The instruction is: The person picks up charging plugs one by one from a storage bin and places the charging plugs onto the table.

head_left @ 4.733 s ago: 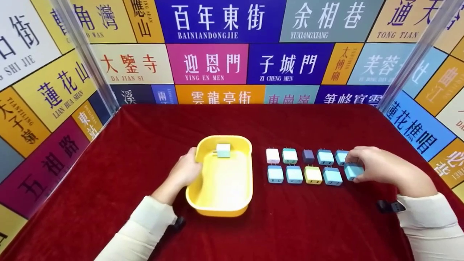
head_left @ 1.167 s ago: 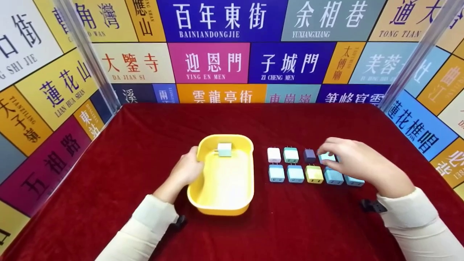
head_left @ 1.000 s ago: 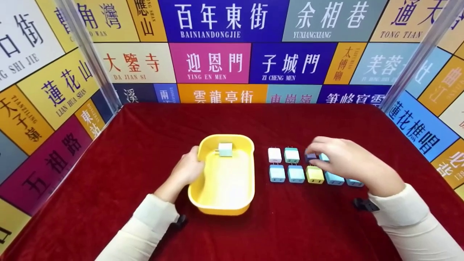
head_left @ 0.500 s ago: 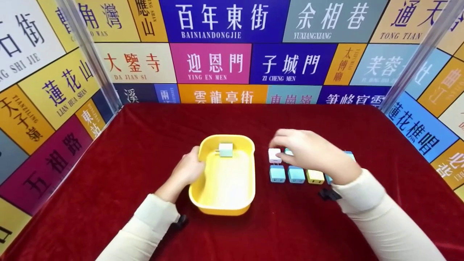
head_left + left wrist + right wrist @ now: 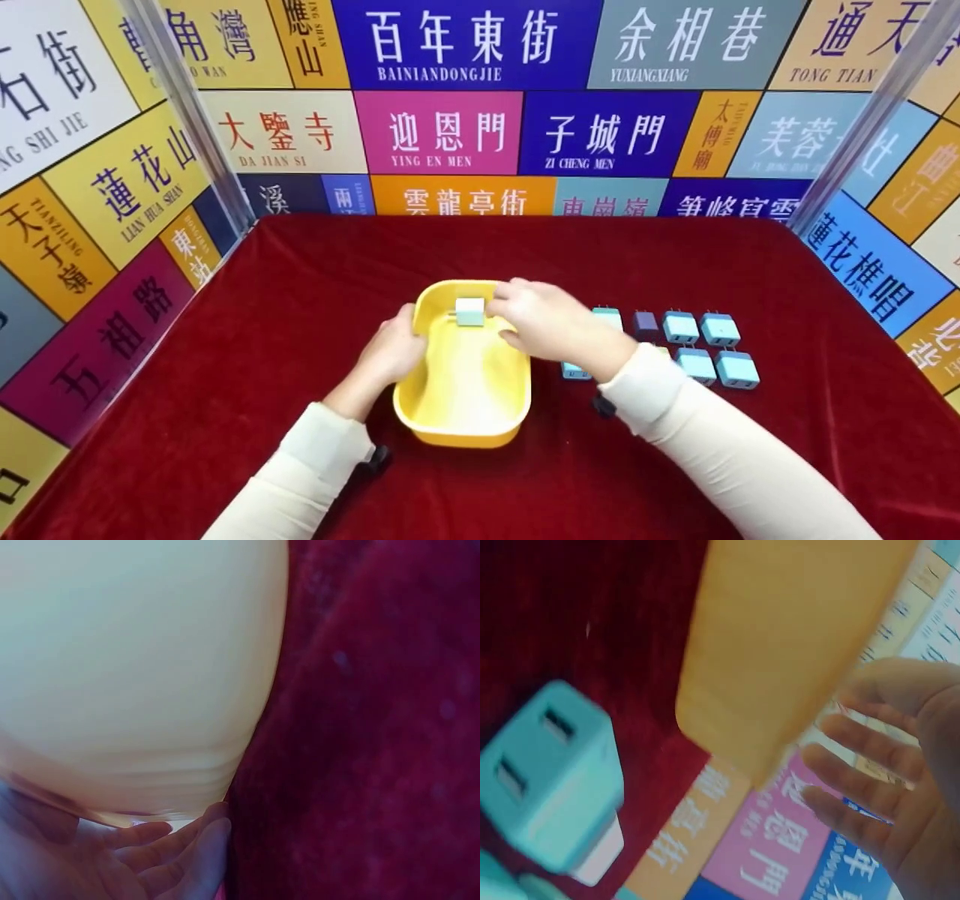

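A yellow plastic tub (image 5: 465, 439) stands left of centre, its left rim gripped by my left hand (image 5: 391, 346). One white and pale-green USB wall charger (image 5: 470, 312) lies inside at the far end. My right hand (image 5: 544, 319) is over the tub's right rim, loosely bent fingertips right beside that charger. Nothing shows between its thumb and fingers in the right wrist view, where the fingers (image 5: 855, 772) are spread apart. More chargers stand in two rows to the right, including a dark purple charger (image 5: 645, 325) and a blue charger (image 5: 737, 370) at the near right end.
My right hand and forearm hide part of the left end of the rows. In the right wrist view a teal charger (image 5: 555, 772) with two ports is close by. Red cloth (image 5: 315, 255) covers the table. Panels with printed signs (image 5: 435, 131) rise behind and at both sides.
My right hand has let go of the blue charger at the right end of the near row. It has swept left over the far row to the tub. My left hand stays on the rim.
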`<action>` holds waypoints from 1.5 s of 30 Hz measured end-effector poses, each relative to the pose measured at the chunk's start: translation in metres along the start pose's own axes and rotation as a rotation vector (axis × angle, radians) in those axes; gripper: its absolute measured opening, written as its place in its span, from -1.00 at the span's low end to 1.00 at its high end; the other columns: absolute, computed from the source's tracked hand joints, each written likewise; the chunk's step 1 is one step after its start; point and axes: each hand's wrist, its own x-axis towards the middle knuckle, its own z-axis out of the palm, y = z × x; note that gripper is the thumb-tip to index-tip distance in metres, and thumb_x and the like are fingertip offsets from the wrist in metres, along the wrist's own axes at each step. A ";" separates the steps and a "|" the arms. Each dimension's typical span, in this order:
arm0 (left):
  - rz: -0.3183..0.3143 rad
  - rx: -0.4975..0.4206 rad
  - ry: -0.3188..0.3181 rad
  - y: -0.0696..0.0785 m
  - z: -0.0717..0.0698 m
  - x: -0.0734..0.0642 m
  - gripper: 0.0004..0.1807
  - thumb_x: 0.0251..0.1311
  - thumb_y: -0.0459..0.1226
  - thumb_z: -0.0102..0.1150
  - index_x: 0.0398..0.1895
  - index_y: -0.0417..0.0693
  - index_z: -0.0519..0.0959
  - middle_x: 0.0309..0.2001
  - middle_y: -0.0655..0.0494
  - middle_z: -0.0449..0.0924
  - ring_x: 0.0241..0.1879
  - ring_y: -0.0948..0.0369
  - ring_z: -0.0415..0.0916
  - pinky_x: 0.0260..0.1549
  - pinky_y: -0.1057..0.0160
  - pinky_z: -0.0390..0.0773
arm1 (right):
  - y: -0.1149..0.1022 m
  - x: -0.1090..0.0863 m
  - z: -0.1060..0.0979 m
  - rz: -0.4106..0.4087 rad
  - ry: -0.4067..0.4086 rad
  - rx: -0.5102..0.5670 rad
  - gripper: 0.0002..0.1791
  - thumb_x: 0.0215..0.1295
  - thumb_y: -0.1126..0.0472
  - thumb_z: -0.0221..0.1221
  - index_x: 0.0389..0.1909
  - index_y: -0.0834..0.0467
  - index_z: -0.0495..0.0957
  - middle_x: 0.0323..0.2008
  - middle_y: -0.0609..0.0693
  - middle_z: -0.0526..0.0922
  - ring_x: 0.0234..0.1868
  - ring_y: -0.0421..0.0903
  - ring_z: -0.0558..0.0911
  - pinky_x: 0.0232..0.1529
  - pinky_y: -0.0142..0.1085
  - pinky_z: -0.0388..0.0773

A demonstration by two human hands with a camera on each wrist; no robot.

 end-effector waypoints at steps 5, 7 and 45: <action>-0.005 -0.004 -0.001 0.001 0.000 -0.001 -0.43 0.42 -0.30 -0.01 0.49 -0.16 0.37 0.15 -0.21 0.67 0.08 -0.06 0.66 0.07 -0.12 0.65 | -0.006 0.014 0.017 0.052 -0.006 0.028 -0.78 0.37 0.29 0.37 -0.02 0.24 0.73 -0.13 0.13 0.65 -0.14 0.07 0.58 -0.10 -0.12 0.68; -0.007 -0.006 -0.003 0.001 0.000 -0.001 -0.43 0.42 -0.30 0.00 0.49 -0.16 0.37 0.16 -0.21 0.67 0.09 -0.06 0.66 0.08 -0.11 0.65 | -0.007 0.018 0.023 0.075 -0.018 0.034 -0.77 0.37 0.30 0.35 0.01 0.25 0.72 -0.11 0.15 0.64 -0.08 0.10 0.61 -0.05 -0.09 0.69; -0.002 -0.004 -0.005 0.001 0.000 -0.001 -0.40 0.40 -0.29 0.02 0.51 -0.15 0.36 0.16 -0.22 0.67 0.04 -0.06 0.67 0.03 -0.09 0.67 | -0.018 0.040 0.052 0.100 0.044 0.049 -0.87 0.21 0.41 0.38 -0.22 0.31 0.70 -0.25 0.17 0.60 -0.30 0.10 0.64 -0.22 -0.07 0.68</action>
